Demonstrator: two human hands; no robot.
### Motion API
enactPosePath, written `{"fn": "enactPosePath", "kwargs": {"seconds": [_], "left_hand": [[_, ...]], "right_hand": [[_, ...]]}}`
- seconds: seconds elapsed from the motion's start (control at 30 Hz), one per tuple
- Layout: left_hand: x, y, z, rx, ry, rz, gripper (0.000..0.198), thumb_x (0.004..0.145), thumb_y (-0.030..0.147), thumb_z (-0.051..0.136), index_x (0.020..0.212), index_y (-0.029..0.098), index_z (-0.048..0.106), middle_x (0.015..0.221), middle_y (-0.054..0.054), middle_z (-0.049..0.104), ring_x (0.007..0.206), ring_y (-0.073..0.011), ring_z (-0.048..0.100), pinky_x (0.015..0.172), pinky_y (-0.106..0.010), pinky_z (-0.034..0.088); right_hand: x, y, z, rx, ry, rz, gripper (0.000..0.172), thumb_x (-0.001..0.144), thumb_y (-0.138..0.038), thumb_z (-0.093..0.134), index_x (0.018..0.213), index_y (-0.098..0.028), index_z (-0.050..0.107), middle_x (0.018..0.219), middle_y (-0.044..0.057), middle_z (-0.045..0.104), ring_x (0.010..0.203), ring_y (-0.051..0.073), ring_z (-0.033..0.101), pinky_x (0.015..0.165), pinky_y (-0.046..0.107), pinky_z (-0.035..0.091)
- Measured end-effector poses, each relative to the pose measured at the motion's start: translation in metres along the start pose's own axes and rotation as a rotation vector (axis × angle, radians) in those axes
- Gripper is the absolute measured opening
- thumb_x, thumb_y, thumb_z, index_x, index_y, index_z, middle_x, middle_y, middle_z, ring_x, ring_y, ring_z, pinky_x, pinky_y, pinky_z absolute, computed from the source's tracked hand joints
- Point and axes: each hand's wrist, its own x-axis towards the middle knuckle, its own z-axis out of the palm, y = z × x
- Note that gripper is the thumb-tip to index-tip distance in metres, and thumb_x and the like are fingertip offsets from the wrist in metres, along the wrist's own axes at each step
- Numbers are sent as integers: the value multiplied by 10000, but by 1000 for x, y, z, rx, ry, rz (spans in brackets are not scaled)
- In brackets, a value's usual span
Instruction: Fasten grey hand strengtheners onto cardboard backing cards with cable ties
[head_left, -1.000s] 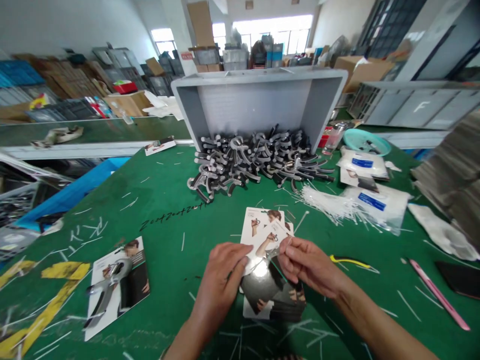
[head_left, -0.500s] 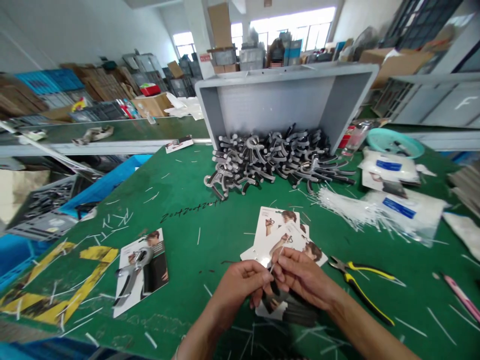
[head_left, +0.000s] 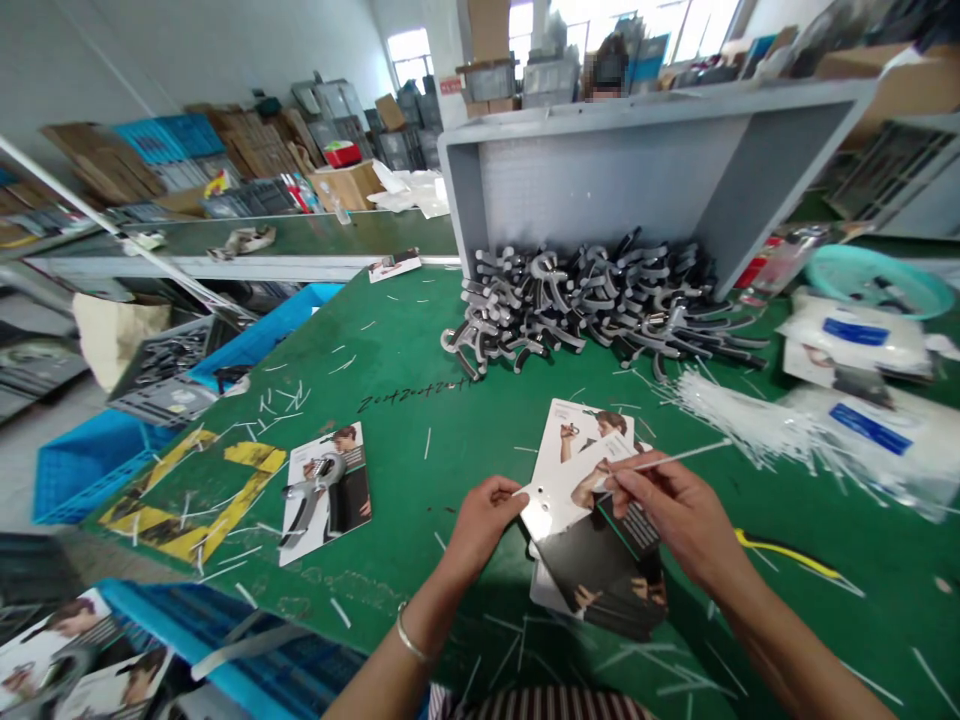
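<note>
One white cable tie (head_left: 697,451), pinched by the right hand (head_left: 681,508) right of centre, points rightward, long axis rising slightly; the left hand (head_left: 484,516) pinches one printed card (head_left: 561,502) by its left corner.

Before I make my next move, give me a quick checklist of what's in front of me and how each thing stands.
1. Left hand at the printed card: ok, at its left corner.
2. Left hand's pinch firm: cannot tell.
3. Right hand holding a white tie: ok, one end sticks out to the right.
4. Whole tie visible: not ok, the right hand covers part.
5. Yellow-handled tool in full view: not ok, the right arm hides part.
6. Hand grip on the left-side card: ok.
</note>
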Motion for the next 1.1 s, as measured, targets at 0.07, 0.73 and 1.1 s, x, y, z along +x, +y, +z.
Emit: {"fn": "enactPosePath", "kwargs": {"seconds": [0.07, 0.73, 1.1], "left_hand": [[6, -4, -7, -166, -34, -31, 260, 751, 376, 710, 829, 136, 646, 719, -25, 681, 657, -150, 622, 651, -251, 478], [14, 23, -37, -127, -131, 109, 212, 858, 363, 633, 898, 161, 587, 1028, -49, 716, 368, -13, 507, 376, -160, 364], [6, 39, -22, -106, -245, 96, 239, 871, 382, 633, 945, 155, 627, 1083, -74, 717, 404, -18, 500, 400, -171, 348]], "right_hand": [[12, -9, 13, -13, -16, -44, 236, 847, -413, 692, 915, -190, 658, 806, 46, 712, 655, 156, 669, 631, 282, 560], [55, -4, 68, -711, -369, -696, 105, 959, -221, 555, 983, -209, 656, 1078, 81, 672, 1030, 229, 582, 927, 415, 449], [24, -18, 33, -659, -279, -766, 184, 940, -114, 556, 1083, -217, 611, 1103, 67, 657, 1097, 204, 572, 1017, 425, 405]]}}
